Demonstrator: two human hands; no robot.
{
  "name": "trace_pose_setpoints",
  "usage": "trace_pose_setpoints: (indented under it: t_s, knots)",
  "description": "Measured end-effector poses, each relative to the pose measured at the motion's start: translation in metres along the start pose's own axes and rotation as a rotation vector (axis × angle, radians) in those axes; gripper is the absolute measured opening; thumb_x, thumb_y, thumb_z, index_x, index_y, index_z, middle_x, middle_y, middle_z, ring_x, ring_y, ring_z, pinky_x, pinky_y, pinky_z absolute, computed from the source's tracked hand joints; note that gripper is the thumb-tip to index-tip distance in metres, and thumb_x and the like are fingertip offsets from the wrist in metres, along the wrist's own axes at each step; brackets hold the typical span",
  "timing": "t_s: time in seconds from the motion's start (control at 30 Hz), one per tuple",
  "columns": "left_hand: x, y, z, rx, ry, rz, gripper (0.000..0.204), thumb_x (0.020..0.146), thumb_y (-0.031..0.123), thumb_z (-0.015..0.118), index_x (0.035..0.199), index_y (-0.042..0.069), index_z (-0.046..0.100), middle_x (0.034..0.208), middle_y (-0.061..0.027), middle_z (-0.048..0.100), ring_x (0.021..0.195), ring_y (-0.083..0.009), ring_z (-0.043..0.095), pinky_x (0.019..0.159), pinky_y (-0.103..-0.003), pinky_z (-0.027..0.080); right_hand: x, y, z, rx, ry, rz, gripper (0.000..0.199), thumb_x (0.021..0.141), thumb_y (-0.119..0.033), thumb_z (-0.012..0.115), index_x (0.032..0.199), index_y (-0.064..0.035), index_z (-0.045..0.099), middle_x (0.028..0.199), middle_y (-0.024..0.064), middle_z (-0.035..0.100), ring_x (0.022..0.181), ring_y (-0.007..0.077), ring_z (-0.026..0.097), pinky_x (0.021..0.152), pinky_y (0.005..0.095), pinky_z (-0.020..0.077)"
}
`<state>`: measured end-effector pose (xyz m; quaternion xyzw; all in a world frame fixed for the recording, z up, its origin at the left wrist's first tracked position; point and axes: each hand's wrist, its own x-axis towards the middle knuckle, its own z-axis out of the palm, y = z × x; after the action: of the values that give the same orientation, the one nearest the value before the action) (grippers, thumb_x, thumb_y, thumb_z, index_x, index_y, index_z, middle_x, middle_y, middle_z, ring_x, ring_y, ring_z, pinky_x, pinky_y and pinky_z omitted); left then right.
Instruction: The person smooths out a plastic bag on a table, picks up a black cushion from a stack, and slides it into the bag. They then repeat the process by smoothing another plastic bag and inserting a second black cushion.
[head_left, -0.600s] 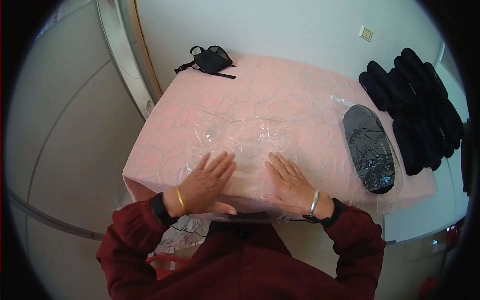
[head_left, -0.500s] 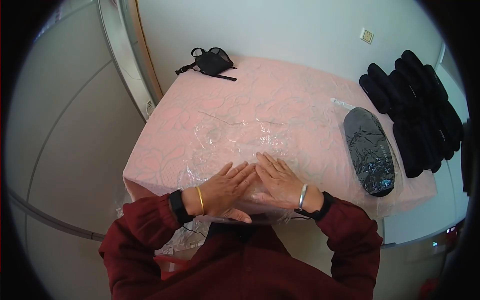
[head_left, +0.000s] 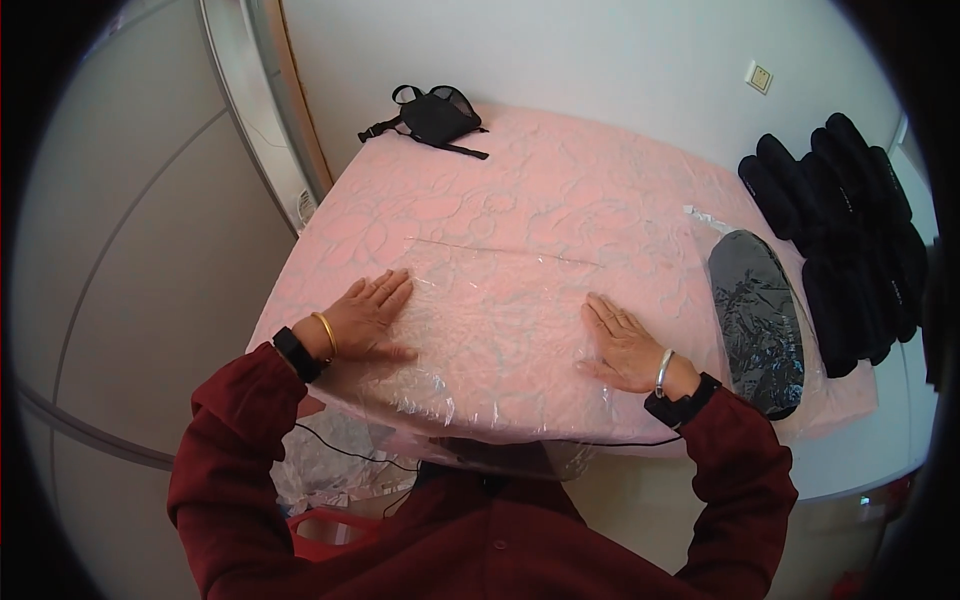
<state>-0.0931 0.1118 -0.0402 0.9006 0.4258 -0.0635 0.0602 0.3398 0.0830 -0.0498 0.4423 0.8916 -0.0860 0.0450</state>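
A clear plastic bag (head_left: 490, 340) lies spread over the near part of the pink patterned cloth, its front edge hanging past the table's near side. Pressed flat on its left part is my left hand (head_left: 368, 318), fingers stretched out and holding nothing. My right hand (head_left: 622, 343) rests open on the right part of the plastic, palm down. To the right of that hand lies a dark, long rounded item in clear wrapping (head_left: 757, 325); its exact kind I cannot tell.
Several black padded rounded items (head_left: 840, 240) are piled at the right. A black bag with straps and mesh (head_left: 437, 117) sits at the far left of the pink cloth (head_left: 560, 160). More crumpled clear plastic (head_left: 335, 460) and a red object (head_left: 325, 530) are below the near left edge.
My hands have moved apart from the middle, left hand leftward and right hand rightward. The plastic between them now lies flatter and smoother. The view has shifted slightly.
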Motion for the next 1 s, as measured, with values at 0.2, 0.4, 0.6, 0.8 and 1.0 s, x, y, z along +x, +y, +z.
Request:
trace_pose_setpoints:
  t_s: [0.2,0.4,0.6,0.8,1.0]
  knots:
    - [0.003,-0.001,0.003,-0.038,0.04,-0.232,0.106,0.086,0.073,0.049,0.151,-0.005,0.02,0.159,-0.0252,0.019,0.147,-0.0405,0.019,0.117,-0.053,0.019,0.002,0.007,0.0,0.005,-0.014,0.143,0.092,0.097,-0.06,0.039,0.15,0.0118,0.016,0.159,0.0296,0.011,0.15,0.0402,0.01,0.12,0.05,0.0128]
    - [-0.011,0.027,-0.003,-0.006,0.121,-0.322,0.101,0.085,0.068,0.056,0.149,-0.005,0.026,0.155,-0.026,0.027,0.143,-0.042,0.028,0.114,-0.055,0.025,0.003,-0.027,-0.014,-0.093,0.086,0.316,0.086,0.095,-0.052,0.049,0.148,0.0107,0.022,0.158,0.0287,0.015,0.149,0.0409,0.013,0.119,0.0505,0.0151]
    - [-0.05,0.065,-0.017,-0.26,0.361,-0.18,0.09,0.08,0.045,0.074,0.144,-0.004,0.035,0.142,-0.0253,0.042,0.129,-0.0418,0.045,0.104,-0.048,0.04,-0.006,-0.044,-0.012,-0.208,0.26,-0.017,0.078,0.093,-0.045,0.056,0.147,0.0046,0.03,0.156,0.0258,0.024,0.146,0.0412,0.021,0.117,0.0491,0.0214]
    - [-0.086,0.068,0.016,-0.326,0.559,-0.096,0.079,0.074,0.023,0.082,0.139,-0.001,0.044,0.128,-0.0215,0.049,0.112,-0.0377,0.054,0.094,-0.042,0.048,-0.005,0.007,-0.005,-0.161,0.141,0.097,0.072,0.095,-0.047,0.052,0.145,0.0017,0.036,0.149,0.0243,0.037,0.137,0.0396,0.037,0.108,0.0452,0.0373]
    - [-0.118,0.07,0.039,-0.562,0.698,-0.285,0.068,0.076,0.015,0.08,0.134,-0.001,0.048,0.122,-0.0158,0.052,0.103,-0.0268,0.057,0.087,-0.034,0.049,-0.004,0.001,-0.022,-0.279,0.002,0.455,0.065,0.097,-0.05,0.048,0.136,0.0021,0.048,0.135,0.024,0.052,0.12,0.0338,0.054,0.09,0.0404,0.0508]
